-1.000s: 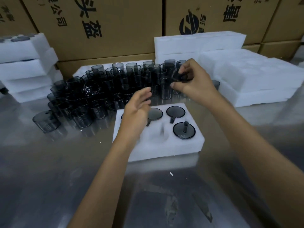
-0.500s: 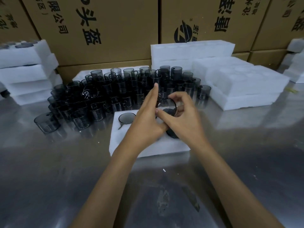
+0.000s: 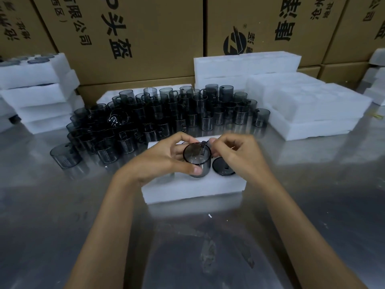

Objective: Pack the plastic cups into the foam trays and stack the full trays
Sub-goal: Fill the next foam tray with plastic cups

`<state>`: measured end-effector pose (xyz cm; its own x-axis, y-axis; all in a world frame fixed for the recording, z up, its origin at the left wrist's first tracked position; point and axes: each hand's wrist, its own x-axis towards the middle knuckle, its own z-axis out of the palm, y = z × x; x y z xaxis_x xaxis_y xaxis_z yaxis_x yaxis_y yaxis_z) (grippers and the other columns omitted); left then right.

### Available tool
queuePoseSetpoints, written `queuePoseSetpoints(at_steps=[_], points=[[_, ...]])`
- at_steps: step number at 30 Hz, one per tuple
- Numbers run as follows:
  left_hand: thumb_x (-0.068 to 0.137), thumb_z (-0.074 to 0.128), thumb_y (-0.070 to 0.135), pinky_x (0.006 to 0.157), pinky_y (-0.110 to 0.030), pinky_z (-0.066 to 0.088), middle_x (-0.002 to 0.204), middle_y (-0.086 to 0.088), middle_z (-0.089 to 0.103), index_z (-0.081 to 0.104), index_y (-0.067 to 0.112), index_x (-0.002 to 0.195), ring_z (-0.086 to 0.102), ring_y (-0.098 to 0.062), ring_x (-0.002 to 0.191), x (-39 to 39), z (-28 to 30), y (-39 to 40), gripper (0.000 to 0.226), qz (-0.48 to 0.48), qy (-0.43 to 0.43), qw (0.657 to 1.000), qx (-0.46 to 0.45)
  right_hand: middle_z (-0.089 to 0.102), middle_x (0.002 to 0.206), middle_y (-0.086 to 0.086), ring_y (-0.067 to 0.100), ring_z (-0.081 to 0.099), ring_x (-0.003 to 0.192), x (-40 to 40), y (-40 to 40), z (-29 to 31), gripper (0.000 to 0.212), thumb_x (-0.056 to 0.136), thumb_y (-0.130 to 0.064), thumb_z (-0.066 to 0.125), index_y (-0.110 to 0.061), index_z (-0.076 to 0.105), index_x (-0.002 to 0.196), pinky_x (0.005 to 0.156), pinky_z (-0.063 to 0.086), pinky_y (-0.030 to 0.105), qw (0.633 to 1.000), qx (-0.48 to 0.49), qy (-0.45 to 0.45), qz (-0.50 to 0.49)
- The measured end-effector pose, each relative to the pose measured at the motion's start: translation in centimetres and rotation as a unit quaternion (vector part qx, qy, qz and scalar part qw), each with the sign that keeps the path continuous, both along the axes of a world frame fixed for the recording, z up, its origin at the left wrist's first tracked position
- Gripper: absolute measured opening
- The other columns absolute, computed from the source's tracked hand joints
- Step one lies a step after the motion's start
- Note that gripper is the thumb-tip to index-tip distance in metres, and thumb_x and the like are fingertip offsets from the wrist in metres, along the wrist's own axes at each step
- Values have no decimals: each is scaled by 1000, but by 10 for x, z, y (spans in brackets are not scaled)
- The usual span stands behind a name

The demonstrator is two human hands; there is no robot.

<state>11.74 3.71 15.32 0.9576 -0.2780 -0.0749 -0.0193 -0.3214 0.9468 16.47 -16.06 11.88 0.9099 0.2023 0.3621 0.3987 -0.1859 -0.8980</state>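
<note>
Two hands, one held cup, dozens more cups.

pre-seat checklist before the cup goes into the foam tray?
1. Cup held: left hand grips the body, ok.
2. Right hand at the cup's handle side, contact: cannot tell.
3. Foam tray flat on the steel table: ok.
4. Free pocket under the cup: cannot tell, hands cover it.
5. Seated cup beside it sits flush: ok.
6. Loose cups stand behind the tray, apart from it: ok.
</note>
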Motion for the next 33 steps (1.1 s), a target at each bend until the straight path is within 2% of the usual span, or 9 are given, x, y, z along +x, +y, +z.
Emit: queuePoseSetpoints(at_steps=[5, 12, 15, 17, 20, 22, 25, 30, 33], points=[[70, 86, 18, 111, -39, 36, 113, 7, 74, 56, 18, 120, 64, -6, 114, -1, 2, 11, 59, 3, 4, 999, 49, 72, 73, -9, -2, 57, 64, 7, -4, -6, 18, 89, -27, 72, -22, 70, 72, 61, 40, 9, 999, -48, -23, 9], [68, 89, 24, 104, -34, 40, 111, 10, 74, 60, 23, 117, 63, -4, 115, -1, 1, 13, 56, 4, 10, 996, 84, 63, 106, -21, 3, 46, 119, 15, -11, -14, 30, 72, -63, 69, -40, 69, 91, 95, 36, 23, 993, -113, -20, 5], [66, 90, 35, 110, -28, 36, 124, 22, 66, 68, 30, 116, 54, 7, 122, -1, 2, 16, 54, 0, 4, 996, 93, 62, 111, -22, 5, 42, 125, 15, -13, -13, 29, 73, -61, 72, -40, 69, 94, 101, 34, 23, 992, -128, -16, 10], [63, 83, 47, 113, -26, 30, 133, 32, 55, 71, 40, 115, 44, 13, 128, -2, 3, 18, 54, -9, -7, 995, 95, 60, 114, -25, 0, 40, 127, 14, -13, -13, 31, 74, -60, 73, -41, 69, 98, 99, 32, 15, 992, -126, 5, 27], [80, 69, 45, 120, -33, 20, 150, 24, 40, 70, 44, 117, 28, 9, 141, -1, 2, 18, 37, 6, -35, 994, 99, 50, 125, -33, -18, 29, 126, 10, -13, -12, 39, 73, -59, 75, -45, 65, 108, 89, 27, -1, 986, -153, 35, 63], [90, 65, 36, 123, -41, 12, 158, 15, 32, 68, 43, 121, 16, 2, 147, 0, -1, 17, 31, 32, -44, 992, 114, 41, 141, -28, -14, 24, 133, 9, -15, -10, 48, 73, -59, 76, -48, 61, 117, 95, 21, 3, 982, -166, 58, 74], [85, 70, 43, 123, -43, 3, 164, 12, 16, 55, 52, 130, -2, -4, 150, 3, -4, 20, 48, 77, -37, 984, 157, 23, 157, -23, -5, 11, 145, 9, -18, -7, 65, 70, -62, 77, -52, 52, 130, 107, 16, 23, 977, -181, 89, 67], [74, 76, 54, 120, -46, 1, 164, 12, -12, 22, 48, 151, -22, -11, 148, 9, -8, 22, 95, 137, 12, 969, 204, -6, 164, -23, 4, -3, 152, 10, -15, -9, 104, 63, -66, 81, -57, 23, 148, 122, 15, 39, 969, -176, 161, 60], [75, 76, 54, 121, -48, 0, 164, 9, -17, 7, 42, 156, -22, -15, 149, 12, -12, 18, 106, 136, 48, 959, 242, -7, 165, -18, 6, 4, 152, 12, -14, -13, 122, 62, -58, 86, -50, 8, 154, 121, 18, 34, 964, -164, 200, 62]])
